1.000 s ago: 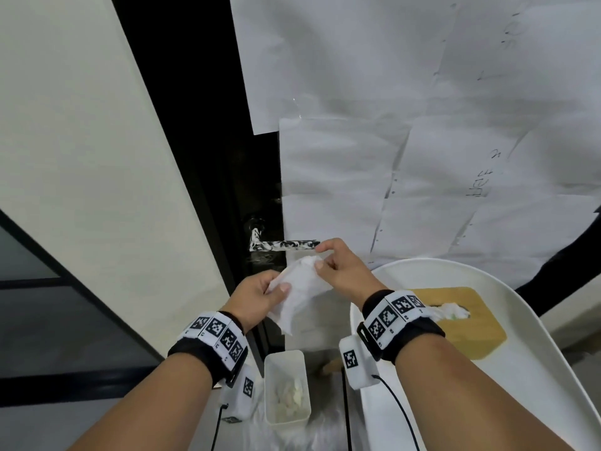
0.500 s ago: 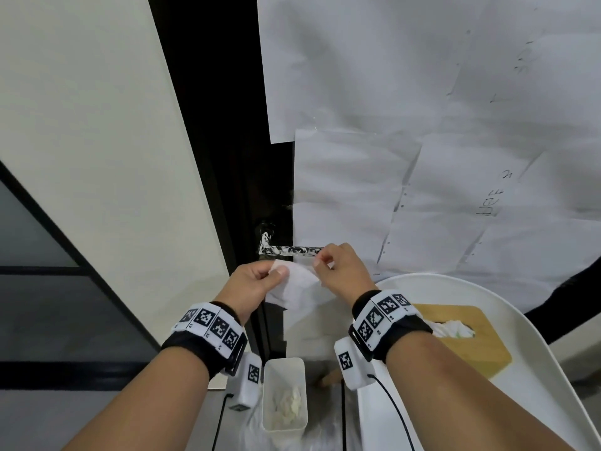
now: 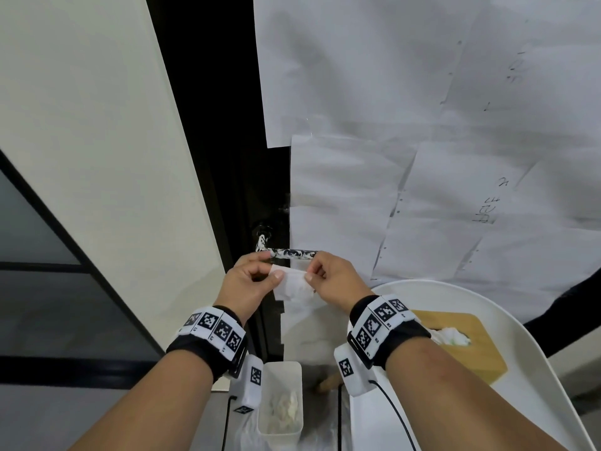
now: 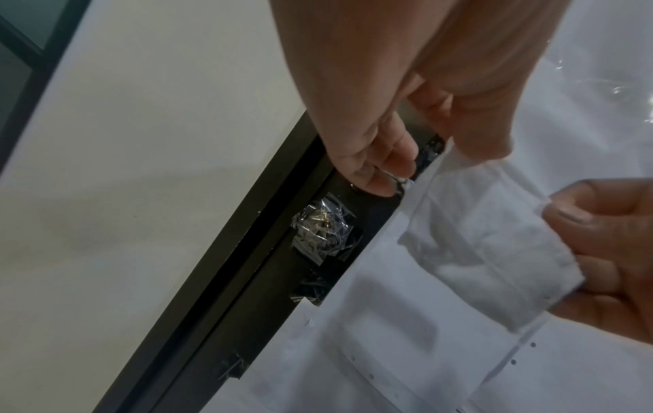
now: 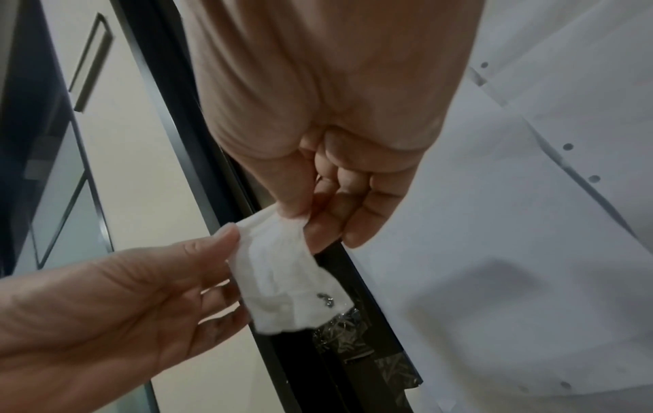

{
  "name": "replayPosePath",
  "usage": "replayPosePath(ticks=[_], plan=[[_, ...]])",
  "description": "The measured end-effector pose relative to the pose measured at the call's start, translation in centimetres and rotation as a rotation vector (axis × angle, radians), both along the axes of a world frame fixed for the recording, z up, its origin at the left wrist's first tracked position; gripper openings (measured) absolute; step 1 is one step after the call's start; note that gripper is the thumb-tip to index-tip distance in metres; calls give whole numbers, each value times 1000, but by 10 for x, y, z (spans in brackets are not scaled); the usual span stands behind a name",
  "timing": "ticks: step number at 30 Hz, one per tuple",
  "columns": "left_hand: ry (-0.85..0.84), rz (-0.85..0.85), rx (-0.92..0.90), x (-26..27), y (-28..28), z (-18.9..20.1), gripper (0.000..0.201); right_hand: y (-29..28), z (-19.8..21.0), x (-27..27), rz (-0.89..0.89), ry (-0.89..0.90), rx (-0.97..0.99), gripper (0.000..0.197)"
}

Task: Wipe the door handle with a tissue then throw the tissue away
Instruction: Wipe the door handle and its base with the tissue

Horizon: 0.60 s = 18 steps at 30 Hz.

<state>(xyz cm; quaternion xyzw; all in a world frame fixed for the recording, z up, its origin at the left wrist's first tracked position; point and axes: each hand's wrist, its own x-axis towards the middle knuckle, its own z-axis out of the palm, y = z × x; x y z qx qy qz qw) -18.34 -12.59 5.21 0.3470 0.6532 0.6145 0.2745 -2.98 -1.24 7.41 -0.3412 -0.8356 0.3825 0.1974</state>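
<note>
A folded white tissue [image 3: 292, 283] is stretched between both hands just below the patterned black-and-white door handle [image 3: 289, 253]. My left hand [image 3: 250, 281] pinches its left edge with thumb and forefinger; my right hand [image 3: 328, 278] pinches its right edge. In the left wrist view the tissue [image 4: 487, 240] hangs from the left fingers [image 4: 381, 173], with the other hand [image 4: 607, 251] holding its far side. In the right wrist view the tissue [image 5: 282, 268] sits between the right fingertips [image 5: 300, 215] and the left thumb [image 5: 212, 246]. The handle's outer end is hidden behind the right hand.
A small white bin [image 3: 281, 398] with crumpled tissues stands on the floor below the hands. A white chair [image 3: 536, 353] at the right carries a wooden tissue box [image 3: 461, 343]. Paper sheets [image 3: 422, 157] cover the door; a black door frame [image 3: 211, 157] and pale wall [image 3: 81, 141] lie left.
Both hands have risen with the tissue from below the handle to just under it. The tissue is now pulled into a narrower folded strip between the two pinches.
</note>
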Motion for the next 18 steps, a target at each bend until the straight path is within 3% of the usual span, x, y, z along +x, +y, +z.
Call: replayPosePath(ticks=[3,12,18], plan=[[-49,-11,3,4,-1,3,4,-1,0,0,-11,2,-24,2],[56,99,-56,1,7,-3,10,1,7,-7,-27,-75,171,14],[152,91,-72,0,11,2,9,-6,12,-11,-3,16,-33,12]])
